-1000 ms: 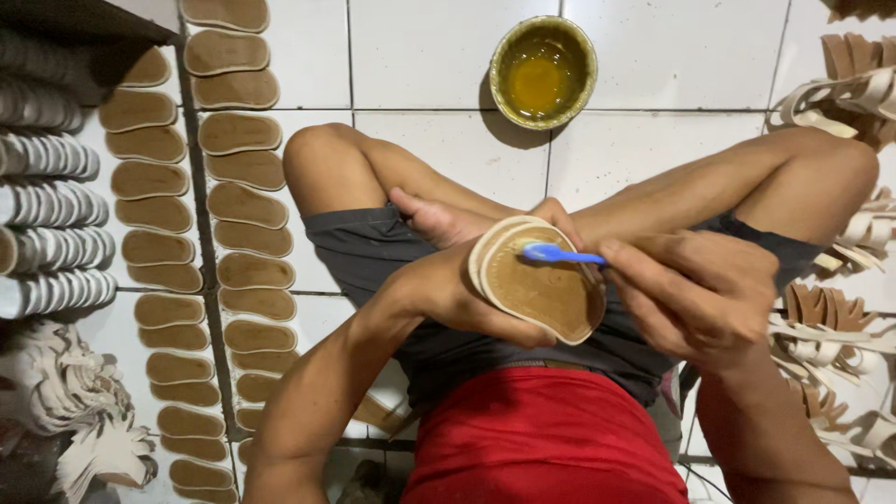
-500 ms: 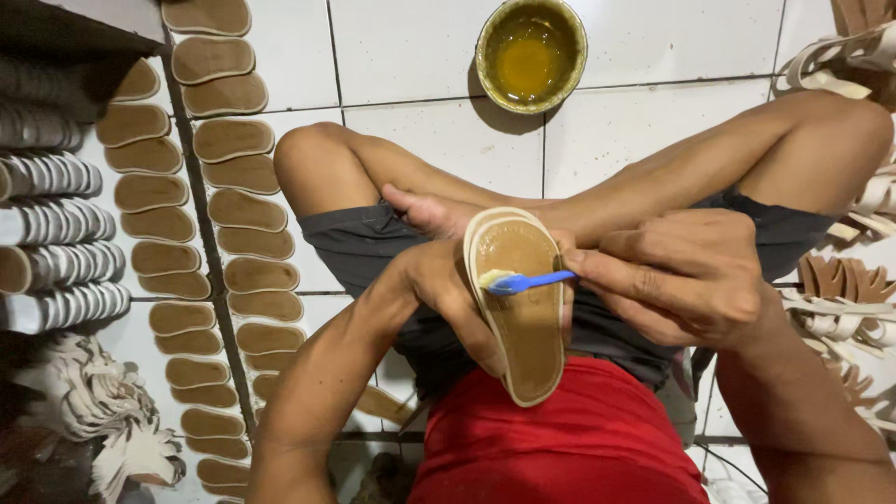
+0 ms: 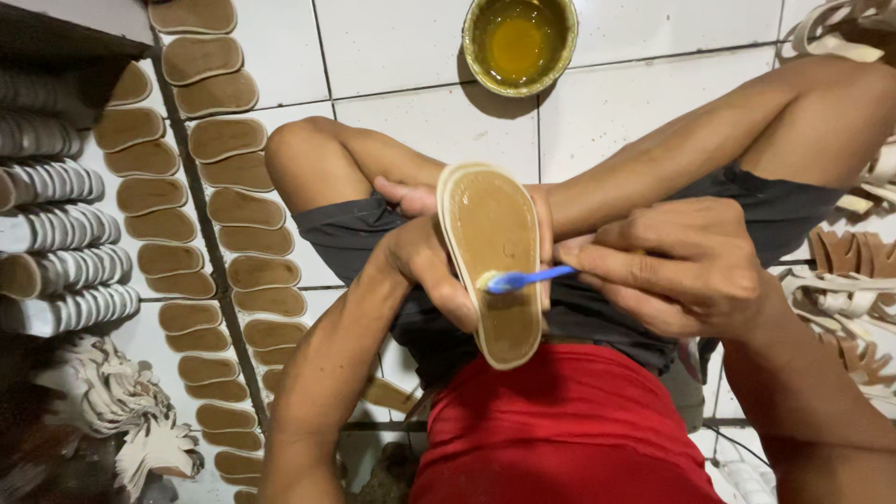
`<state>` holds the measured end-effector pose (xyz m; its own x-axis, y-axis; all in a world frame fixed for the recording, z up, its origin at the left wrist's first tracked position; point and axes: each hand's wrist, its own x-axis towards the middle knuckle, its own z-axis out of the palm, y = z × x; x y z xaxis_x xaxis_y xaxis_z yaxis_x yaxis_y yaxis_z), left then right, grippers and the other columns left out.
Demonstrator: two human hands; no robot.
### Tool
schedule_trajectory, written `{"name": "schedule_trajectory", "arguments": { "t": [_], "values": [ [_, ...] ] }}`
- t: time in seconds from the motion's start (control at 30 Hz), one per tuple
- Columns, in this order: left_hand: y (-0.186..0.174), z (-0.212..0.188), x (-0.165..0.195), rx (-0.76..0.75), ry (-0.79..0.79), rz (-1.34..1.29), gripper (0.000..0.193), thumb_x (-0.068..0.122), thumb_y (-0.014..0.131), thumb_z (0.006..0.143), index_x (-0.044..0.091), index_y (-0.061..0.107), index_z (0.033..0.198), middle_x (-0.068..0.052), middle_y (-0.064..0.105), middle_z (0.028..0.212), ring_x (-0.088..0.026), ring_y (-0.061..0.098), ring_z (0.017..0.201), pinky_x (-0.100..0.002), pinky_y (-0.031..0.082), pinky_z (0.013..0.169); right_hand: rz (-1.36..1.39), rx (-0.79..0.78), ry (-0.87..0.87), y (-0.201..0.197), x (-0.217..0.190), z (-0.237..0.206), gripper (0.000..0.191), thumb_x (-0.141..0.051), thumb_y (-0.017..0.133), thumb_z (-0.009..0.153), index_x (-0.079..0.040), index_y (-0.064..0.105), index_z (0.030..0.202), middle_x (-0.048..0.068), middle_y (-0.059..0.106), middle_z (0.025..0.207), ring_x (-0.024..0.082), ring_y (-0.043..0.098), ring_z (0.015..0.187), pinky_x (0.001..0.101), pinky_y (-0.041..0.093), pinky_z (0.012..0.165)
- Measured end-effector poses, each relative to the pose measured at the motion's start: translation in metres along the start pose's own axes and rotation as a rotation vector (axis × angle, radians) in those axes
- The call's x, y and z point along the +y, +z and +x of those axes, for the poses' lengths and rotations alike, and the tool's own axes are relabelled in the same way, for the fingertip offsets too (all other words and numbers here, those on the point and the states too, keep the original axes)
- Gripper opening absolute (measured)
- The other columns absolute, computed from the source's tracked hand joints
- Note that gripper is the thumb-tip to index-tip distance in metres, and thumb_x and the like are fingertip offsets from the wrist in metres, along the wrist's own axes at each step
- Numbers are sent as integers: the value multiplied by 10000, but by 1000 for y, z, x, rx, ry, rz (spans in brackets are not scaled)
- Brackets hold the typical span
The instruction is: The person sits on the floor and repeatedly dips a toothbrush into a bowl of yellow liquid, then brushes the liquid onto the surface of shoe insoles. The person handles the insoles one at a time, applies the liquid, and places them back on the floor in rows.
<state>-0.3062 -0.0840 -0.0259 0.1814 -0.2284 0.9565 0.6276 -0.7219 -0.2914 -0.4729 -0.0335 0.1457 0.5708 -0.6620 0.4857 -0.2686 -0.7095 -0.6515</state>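
Note:
I sit cross-legged on a white tiled floor. My left hand (image 3: 425,266) grips a tan sandal sole (image 3: 493,238) from behind, holding it upright over my lap with its brown inner face toward me. My right hand (image 3: 672,266) pinches a blue-handled brush (image 3: 527,278), whose bristle tip rests on the sole's left rim, slightly below its middle. A round bowl of amber glue (image 3: 519,39) stands on the tiles beyond my knees.
Two long rows of tan soles (image 3: 219,196) lie on the floor at my left. Stacked pale soles (image 3: 51,238) sit further left, with a heap of cream straps (image 3: 121,411) below them. Strappy sandal uppers (image 3: 854,271) pile up at my right.
The sole has turned from a tilted, foreshortened pose to upright and lengthwise. The brush has shifted from the sole's upper edge down to its left rim.

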Motion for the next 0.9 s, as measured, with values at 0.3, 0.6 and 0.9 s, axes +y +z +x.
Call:
{"name": "schedule_trajectory", "arguments": {
  "t": [0.3,0.6,0.9],
  "values": [
    [-2,65,-4,58,9,-147,979,728,751,906,-121,508,1328,-238,649,1117,-327,676,965,-477,573,823,191,46,237,-7,-23,-5,297,-37,754,810,-20,739,1106,86,712,855,144,681,667,282,497,563],
    [109,109,57,1210,-970,655,713,138,873,765,-40,497,1344,-192,697,1142,-260,706,1018,-356,589,883,273,55,286,-2,-20,-7,290,9,753,800,8,743,1090,104,735,858,143,698,707,272,507,573],
    [118,128,60,1047,-1122,583,676,88,894,803,-20,564,1383,-187,708,1252,-276,698,1094,-366,571,967,137,202,401,12,-21,-2,299,61,746,845,33,725,1143,127,721,871,131,673,698,254,474,567]
  ]
}}
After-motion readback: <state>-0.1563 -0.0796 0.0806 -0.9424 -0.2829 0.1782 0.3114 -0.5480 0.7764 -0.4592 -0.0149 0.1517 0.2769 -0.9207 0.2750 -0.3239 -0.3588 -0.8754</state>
